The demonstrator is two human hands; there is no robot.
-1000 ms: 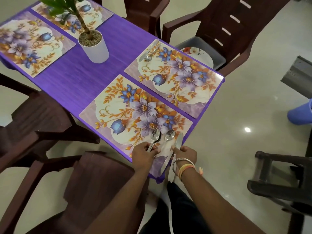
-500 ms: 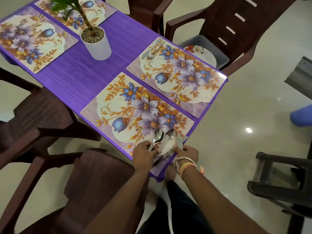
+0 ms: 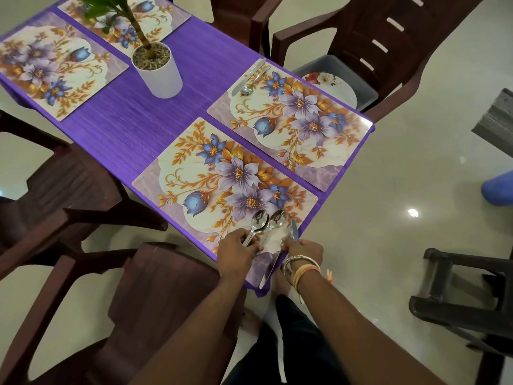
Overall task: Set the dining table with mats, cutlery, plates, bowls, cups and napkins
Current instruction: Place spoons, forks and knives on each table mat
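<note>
The spoons (image 3: 260, 221) are polished metal, mirror-bright. The near mat (image 3: 194, 176) looks like glossy printed plastic, catching glare. The worktop (image 3: 125, 129) wears a purple cloth with a fine streaked weave. The pot (image 3: 162, 76) is smooth matt white; the floor (image 3: 402, 204) is shiny tile.

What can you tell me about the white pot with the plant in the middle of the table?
The white pot is a plain, smooth, round container that narrows toward its base; it looks like plastic or ceramic. It stands upright on the purple tablecloth, between the floral placemats and touching none. It is filled to the rim with small brownish pebbles. A ringed green stem rises from them, leaning slightly, with green leaves cut off by the picture's top edge. Neither hand is near it.
</note>
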